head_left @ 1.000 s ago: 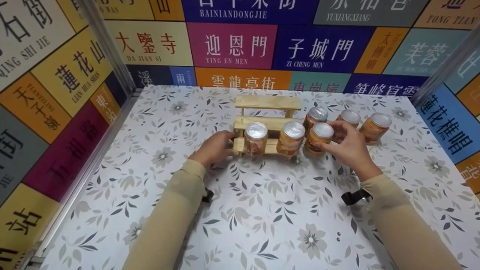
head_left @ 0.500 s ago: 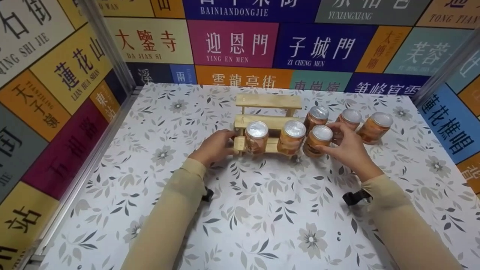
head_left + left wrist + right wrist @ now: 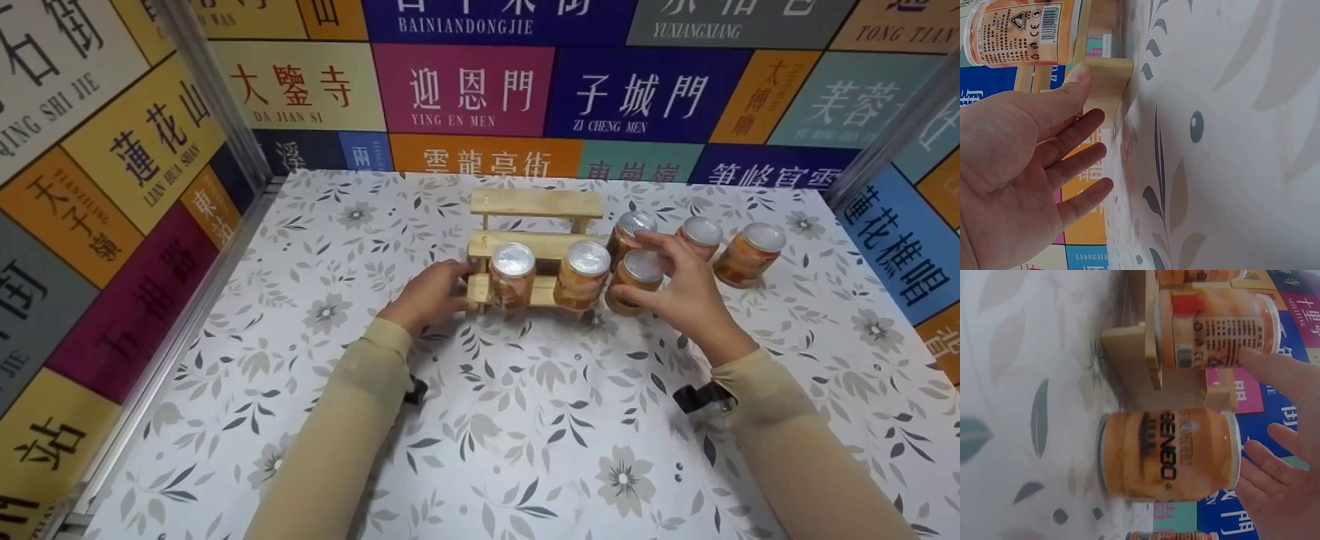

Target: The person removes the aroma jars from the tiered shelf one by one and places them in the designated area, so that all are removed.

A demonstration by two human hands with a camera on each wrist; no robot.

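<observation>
A three-tier wooden stand (image 3: pixel 536 202) bears two clear jars of orange contents with silver lids on its lowest step, a left jar (image 3: pixel 511 289) and a right jar (image 3: pixel 579 291). At the stand's left end is my left hand (image 3: pixel 429 296), its thumb touching the step's end and its other fingers loosely spread in the left wrist view. Just right of the stand, a lettered jar (image 3: pixel 1171 455) stands upright on the table. Over and around its lid my right hand (image 3: pixel 694 300) hovers, thumb and fingers spread apart; in the right wrist view a gap shows along most of the jar.
Behind the right hand are three more jars: one near the stand (image 3: pixel 636 225), a middle jar (image 3: pixel 701 231) and a far-right jar (image 3: pixel 750 259). The table (image 3: pixel 480 450) has a floral cover. Panels with Chinese lettering (image 3: pixel 465 90) wall the back and sides.
My right hand has loosened from the lettered jar and shifted up and slightly left, its fingers now over the lid. The jar stays on the table. My left hand has not visibly moved.
</observation>
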